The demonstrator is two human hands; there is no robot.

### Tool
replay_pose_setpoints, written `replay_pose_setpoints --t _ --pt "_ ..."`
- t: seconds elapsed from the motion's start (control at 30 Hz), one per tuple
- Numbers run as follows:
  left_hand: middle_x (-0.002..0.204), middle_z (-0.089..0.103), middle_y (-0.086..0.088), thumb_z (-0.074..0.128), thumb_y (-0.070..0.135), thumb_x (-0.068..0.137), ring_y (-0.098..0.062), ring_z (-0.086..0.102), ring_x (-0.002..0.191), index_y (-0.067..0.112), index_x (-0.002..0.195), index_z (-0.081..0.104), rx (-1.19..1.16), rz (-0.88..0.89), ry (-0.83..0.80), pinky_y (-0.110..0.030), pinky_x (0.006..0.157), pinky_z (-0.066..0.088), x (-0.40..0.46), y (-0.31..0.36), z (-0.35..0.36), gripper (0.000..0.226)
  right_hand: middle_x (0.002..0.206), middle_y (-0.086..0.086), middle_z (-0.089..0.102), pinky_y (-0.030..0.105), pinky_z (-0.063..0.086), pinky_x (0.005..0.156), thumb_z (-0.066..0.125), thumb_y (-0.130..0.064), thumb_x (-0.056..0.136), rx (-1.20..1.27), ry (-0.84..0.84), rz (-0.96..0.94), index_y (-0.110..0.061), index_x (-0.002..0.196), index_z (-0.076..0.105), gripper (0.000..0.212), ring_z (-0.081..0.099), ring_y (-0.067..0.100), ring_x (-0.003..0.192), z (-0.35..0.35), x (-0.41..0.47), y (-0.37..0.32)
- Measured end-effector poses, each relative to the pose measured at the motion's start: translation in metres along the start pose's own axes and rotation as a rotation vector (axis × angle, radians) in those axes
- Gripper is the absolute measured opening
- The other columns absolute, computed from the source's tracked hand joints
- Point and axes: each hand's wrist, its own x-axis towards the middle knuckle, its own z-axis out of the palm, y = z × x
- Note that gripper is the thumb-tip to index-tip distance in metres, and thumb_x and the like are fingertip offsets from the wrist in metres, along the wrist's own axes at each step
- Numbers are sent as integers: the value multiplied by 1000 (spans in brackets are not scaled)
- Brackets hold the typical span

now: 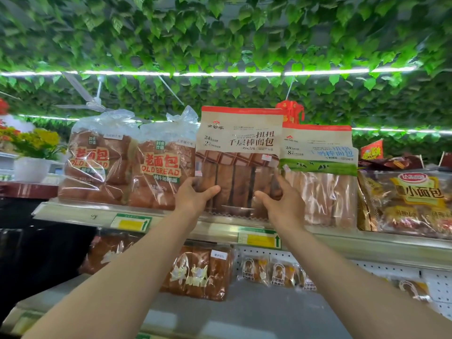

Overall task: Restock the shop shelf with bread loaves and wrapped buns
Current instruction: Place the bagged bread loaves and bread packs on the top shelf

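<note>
Both hands, left (195, 195) and right (281, 204), pinch the bread pack's (238, 152) lower corners, each grip pressed on it, standing it upright on the top shelf (80, 212), label facing out; 2 loaves at 9 o'clock.

Leafy ceiling (220, 33), light strips (220, 74)

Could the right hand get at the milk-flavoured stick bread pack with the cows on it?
Probably yes: the cow-print pack stands unobstructed beside the right hand, but that hand is holding the chocolate pack.
</note>
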Motion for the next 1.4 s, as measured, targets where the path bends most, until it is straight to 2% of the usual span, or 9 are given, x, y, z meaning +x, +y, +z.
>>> replay_pose_setpoints --t 0.07,0.2,0.33,0.43,0.63,0.87,1.07,1.23,1.4 --pt "123 63 -3 86 27 78 -23 61 111 13 129 56 1 -30 6 -39 101 50 1 -1 1 62 117 -9 61 34 53 91 80 -37 84 -56 9 5 -33 150 45 75 60 14 100 1 1 1" --pt "116 65 -2 86 29 77 -24 64 107 13 125 56 35 -67 1 -45 100 52 3 2 4 58 89 -11 56 31 48 77 79 -40 85 -124 16 24 -28 149 47 73 58 14 86 2 5 0" --pt "108 66 -3 87 27 77 -27 66 102 19 108 58 21 -103 14 -49 96 55 7 2 8 43 100 -3 64 35 51 80 80 -43 83 -162 47 58 -26 140 52 66 62 19 90 7 7 0" --pt "103 66 -3 87 28 77 -29 65 101 21 96 59 24 -112 43 -51 95 54 8 0 11 35 90 -5 62 36 51 75 83 -40 80 -154 87 102 -21 115 51 52 64 21 86 9 9 -1" --pt "97 71 -10 88 23 76 -25 65 86 15 80 58 -20 -144 115 -41 82 58 7 0 18 31 88 -3 60 40 51 74 84 -39 79 -154 110 116 -19 104 45 51 63 22 82 11 10 2" --pt "91 60 1 87 21 78 -19 61 84 12 107 56 -48 -118 236 -36 80 54 -2 5 27 43 93 1 62 37 48 71 84 -41 78 -158 110 136 -17 100 47 50 62 24 84 12 10 2" --pt "121 55 -6 89 30 73 -29 55 114 23 99 62 43 -124 330 -47 100 51 -8 8 32 38 97 2 63 34 44 70 85 -41 78 -154 110 164 -18 101 48 50 62 25 85 13 9 -1" --pt "114 63 -5 89 36 71 -29 60 109 27 80 55 9 -135 287 -48 97 53 -12 9 27 37 95 0 62 31 41 70 83 -37 81 -108 106 188 -17 102 49 45 60 22 84 11 2 -5" --pt "113 66 -2 89 41 71 -26 63 107 14 122 60 -45 -156 220 -45 100 52 -20 10 16 64 102 -1 61 33 46 76 78 -36 86 -36 118 197 -23 94 47 34 60 20 89 8 -11 -9"
